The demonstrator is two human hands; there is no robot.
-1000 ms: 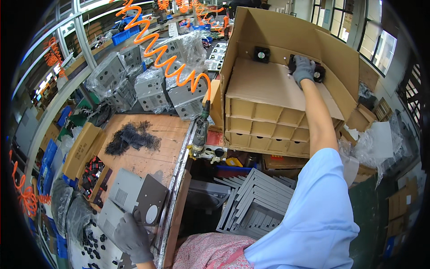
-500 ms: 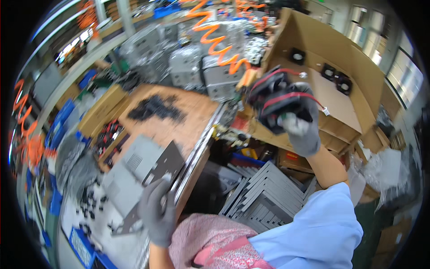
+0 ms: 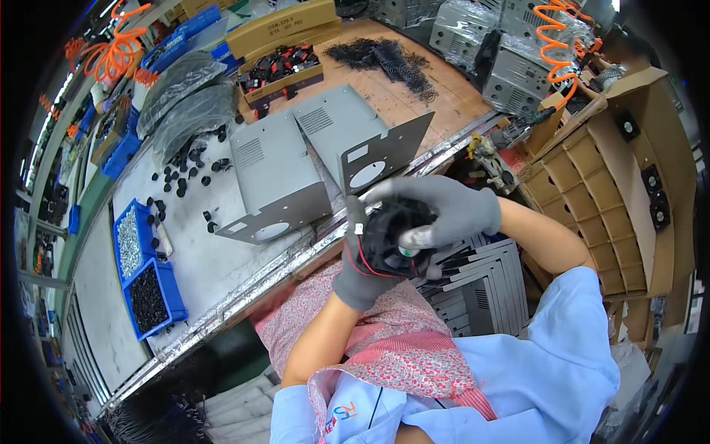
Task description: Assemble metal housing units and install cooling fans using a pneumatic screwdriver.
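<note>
Both my hands wear grey gloves and hold a black cooling fan [image 3: 386, 238] with red and black wires, just above my lap. My left hand [image 3: 356, 272] grips it from below and behind. My right hand [image 3: 444, 211] covers its top and right side. Directly beyond the fan, at the bench edge, two grey sheet-metal housings [image 3: 277, 177] with round holes and vent slots lie on the bench [image 3: 200, 274].
A tall cardboard box [image 3: 621, 200] with layered dividers and black fans stands at the right. Grey metal brackets [image 3: 481, 292] are stacked below my hands. Blue bins [image 3: 144, 285] of screws and black parts sit at the left. Black grommets lie scattered. Orange coiled hoses hang at the back.
My right hand brought a black fan out of the cardboard box down to my lap. My left hand left the metal plate on the bench and joined it on the fan.
</note>
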